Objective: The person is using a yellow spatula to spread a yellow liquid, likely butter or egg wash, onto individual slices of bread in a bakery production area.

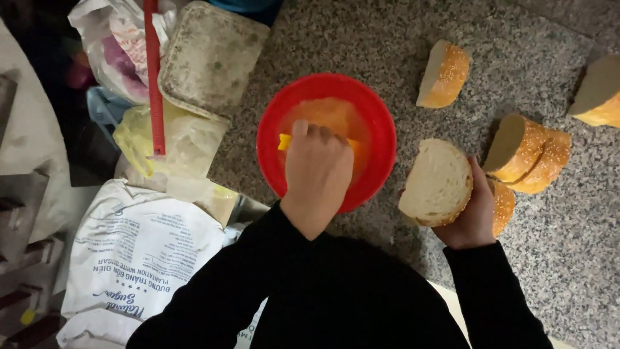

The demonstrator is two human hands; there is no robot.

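My left hand [316, 174] is over a red bowl [381, 139] of orange sauce, its fingers closed on a yellow tool [284, 141] that dips into the sauce. My right hand [475, 216] grips a cut bun half [436, 182], white crumb side facing up, just right of the bowl. Both arms wear black sleeves. The tool's working end is hidden under my fingers.
Other sesame bun pieces lie on the speckled granite counter [555, 245]: one [444, 74] behind the bowl, a pair [529, 152] to the right, one [599, 94] at the far right edge. A lidded tub [210, 55], plastic bags [181, 142] and a white sack [139, 252] crowd the left.
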